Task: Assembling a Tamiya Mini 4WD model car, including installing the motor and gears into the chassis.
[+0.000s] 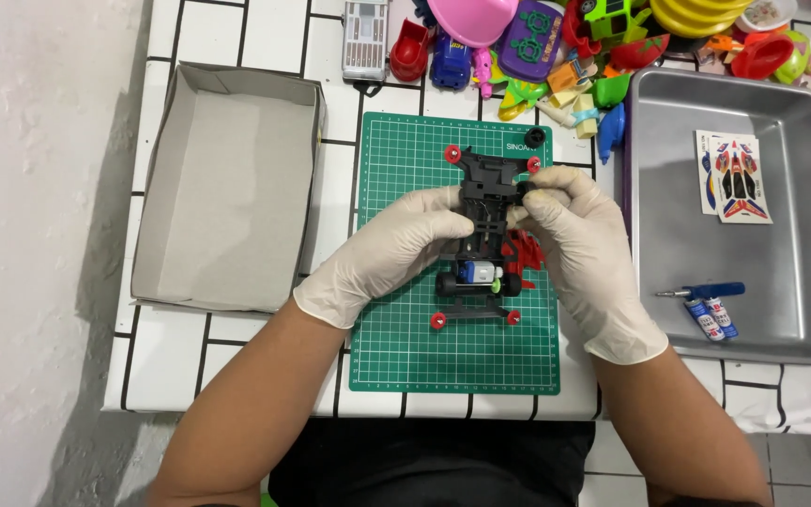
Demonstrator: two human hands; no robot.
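The fingers (443, 223) of the left hand (396, 249) are curling together against the left side of a black toy car chassis (487, 225), thumb and fingertips pinching its edge. The right hand (579, 249) is gripping from the other side, its fingertips closing on the chassis's upper right part near a front wheel hub. Both hands are wearing thin, slightly wrinkled, off-white latex gloves that end at the wrists, and the bare forearms are reaching in from the bottom edge, angling inward toward each other.

The chassis is lying flat near the middle of a green cutting mat (396, 338) printed with a fine white grid. It is a long, ribbed frame of hard black plastic, with small red rollers (453, 153) at its corners, two black tyres at the rear and a small silvery motor (479, 272) seated between them. A red plastic part (522, 252) is showing just under the right hand.

The mat is resting on a white tiled table (171, 357) with dark grout lines. To the left, an open grey cardboard box (227, 188) is sitting with its flaps up. To the right, a shallow metal tray (800, 310) is holding a sticker sheet (734, 176), a blue-handled screwdriver (706, 291) and two small batteries (711, 317). Along the far edge, a heap of bright plastic toys (556, 47) is crowding together.
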